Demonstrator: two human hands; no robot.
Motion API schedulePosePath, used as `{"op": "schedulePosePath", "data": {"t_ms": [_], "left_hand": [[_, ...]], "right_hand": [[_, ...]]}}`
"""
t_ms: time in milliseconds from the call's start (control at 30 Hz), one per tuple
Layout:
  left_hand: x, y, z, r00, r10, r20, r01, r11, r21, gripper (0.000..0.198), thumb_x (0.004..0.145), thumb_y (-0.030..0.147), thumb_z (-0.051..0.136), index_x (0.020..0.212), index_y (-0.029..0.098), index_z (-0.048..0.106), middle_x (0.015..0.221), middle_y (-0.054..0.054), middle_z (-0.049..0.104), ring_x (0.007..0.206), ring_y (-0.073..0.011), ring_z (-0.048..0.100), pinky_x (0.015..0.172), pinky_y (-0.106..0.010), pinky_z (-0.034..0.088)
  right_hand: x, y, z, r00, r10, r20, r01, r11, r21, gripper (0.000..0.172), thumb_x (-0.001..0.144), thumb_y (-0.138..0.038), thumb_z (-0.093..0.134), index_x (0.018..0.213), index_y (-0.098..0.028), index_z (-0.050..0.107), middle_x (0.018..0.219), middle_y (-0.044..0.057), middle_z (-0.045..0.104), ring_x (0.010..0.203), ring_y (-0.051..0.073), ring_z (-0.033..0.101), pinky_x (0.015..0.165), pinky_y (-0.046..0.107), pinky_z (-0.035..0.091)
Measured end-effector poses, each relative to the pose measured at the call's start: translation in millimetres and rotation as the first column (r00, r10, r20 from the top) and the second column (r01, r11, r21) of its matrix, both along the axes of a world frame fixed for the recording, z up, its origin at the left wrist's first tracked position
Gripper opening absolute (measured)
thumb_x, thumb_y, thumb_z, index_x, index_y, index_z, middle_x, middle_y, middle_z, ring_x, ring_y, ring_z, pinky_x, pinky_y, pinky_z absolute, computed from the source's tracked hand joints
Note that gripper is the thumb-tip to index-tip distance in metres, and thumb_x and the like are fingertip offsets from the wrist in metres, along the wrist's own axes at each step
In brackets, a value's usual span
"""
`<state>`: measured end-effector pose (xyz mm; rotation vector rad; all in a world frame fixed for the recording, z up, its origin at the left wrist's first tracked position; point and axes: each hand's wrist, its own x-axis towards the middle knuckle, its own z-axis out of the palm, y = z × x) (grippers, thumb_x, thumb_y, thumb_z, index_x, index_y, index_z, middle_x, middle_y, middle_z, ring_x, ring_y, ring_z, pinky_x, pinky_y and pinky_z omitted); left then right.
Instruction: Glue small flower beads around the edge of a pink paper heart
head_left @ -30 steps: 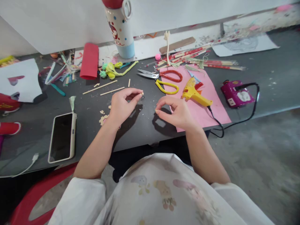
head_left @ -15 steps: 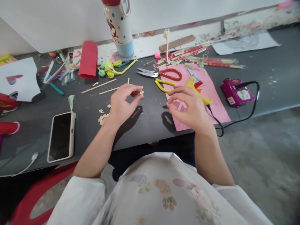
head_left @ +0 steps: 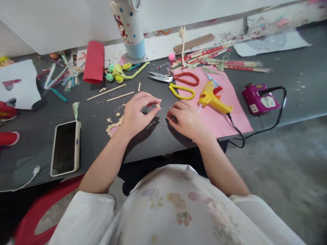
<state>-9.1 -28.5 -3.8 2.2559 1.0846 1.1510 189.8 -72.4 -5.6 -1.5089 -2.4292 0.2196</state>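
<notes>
Between thumb and fingertips, my left hand (head_left: 139, 110) pinches a small cluster of pale wooden bits (head_left: 158, 105) above the dark table. My right hand (head_left: 185, 119) rests low at the table to its right, fingers curled together; whatever they hold, if anything, is too small to make out. Partly hidden behind my left wrist lies a ring of tiny wooden pieces (head_left: 109, 130) with pink inside, and small loose clusters (head_left: 118, 114) beside it. Thin wooden sticks (head_left: 120, 96) lie beyond. A yellow glue gun (head_left: 214, 100) rests on a pink sheet (head_left: 237, 120) beside my right hand.
Open scissors (head_left: 176, 80) with red and yellow handles lie ahead. A phone (head_left: 63, 148) is at the left, a purple power box (head_left: 260, 98) with a black cable at the right. A tall bottle (head_left: 134, 37), a red paper roll (head_left: 93, 63) and wrapped chopsticks (head_left: 204, 56) stand or lie behind.
My right hand has moved left from above the glue gun down to the table, close to my left hand. The glue gun now shows fully. My left hand still pinches the wooden cluster.
</notes>
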Motion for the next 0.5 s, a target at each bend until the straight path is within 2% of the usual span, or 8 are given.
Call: {"op": "schedulePosePath", "data": {"t_ms": [267,367,500], "left_hand": [[0,0,-0.7,1.000,-0.006,0.000,0.006,1.000,-0.001,0.017,0.081,0.016,0.071,0.097,0.020,0.074,0.092,-0.002,0.070,0.079,-0.0113,0.063,0.075,-0.024,0.051],[0,0,-0.2,1.000,-0.014,0.003,0.014,1.000,-0.016,0.016,0.081,0.016,0.071,0.097,0.020,0.074,0.091,-0.002,0.070,0.078,-0.0111,0.062,0.074,-0.024,0.051],[-1,2,-2.2,0.999,0.005,0.035,0.000,0.992,-0.129,0.016,0.079,0.016,0.072,0.094,0.020,0.074,0.088,-0.001,0.069,0.073,-0.0102,0.060,0.072,-0.024,0.051]], "right_hand": [[-8,8,-3.7,0.995,0.019,0.103,-0.014,0.999,-0.051,0.030,0.096,-0.020,0.042,0.092,-0.012,0.070,0.093,0.014,0.065,0.093,0.027,0.053,0.083,0.038,0.041],[-4,7,-2.7,0.998,0.010,0.057,-0.006,0.998,-0.057,0.031,0.096,-0.021,0.042,0.093,-0.013,0.072,0.092,0.013,0.065,0.093,0.027,0.054,0.083,0.037,0.042],[11,3,1.2,0.995,-0.069,-0.071,0.068,0.998,-0.013,0.025,0.094,-0.022,0.048,0.090,-0.017,0.072,0.089,0.011,0.066,0.092,0.026,0.057,0.082,0.039,0.045]]}}
